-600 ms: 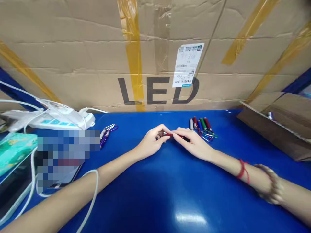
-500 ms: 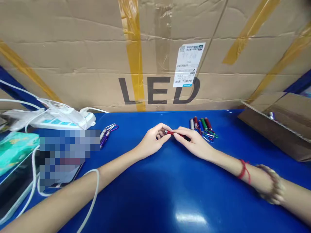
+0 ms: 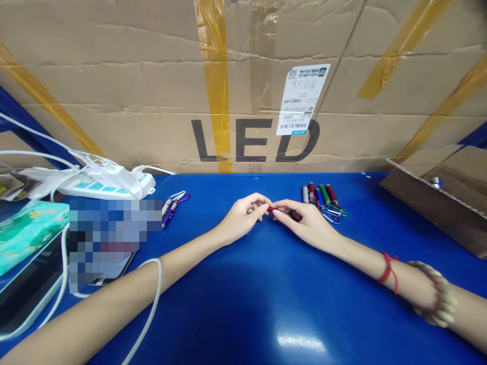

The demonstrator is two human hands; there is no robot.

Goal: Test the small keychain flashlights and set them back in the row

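My left hand (image 3: pixel 243 220) and my right hand (image 3: pixel 307 223) meet above the middle of the blue table, fingertips close together. Between them is a slim red keychain flashlight (image 3: pixel 271 208), pinched from both sides. Only a short red stretch of it shows; its ends are hidden by my fingers. Just beyond my right hand lies a row of small keychain flashlights, among them a silver one (image 3: pixel 305 194), a green one (image 3: pixel 324 194) and a dark red one (image 3: pixel 332 194), with carabiner clips. Farther left, a purple keychain flashlight (image 3: pixel 169 215) rests beside a silver one.
A large cardboard box (image 3: pixel 160 86) marked LED walls off the back. At left are a white power strip (image 3: pixel 102 188), a green tissue pack (image 3: pixel 34 230) and a dark-screened device (image 3: pixel 32 291). A white cable (image 3: pixel 152 304) crosses my left forearm. An open carton (image 3: pixel 437 213) stands right.
My left fingers have closed over the flashlight's silver end, which showed before, so less of it is visible. The whole view has shifted slightly, with the scene sitting farther right.
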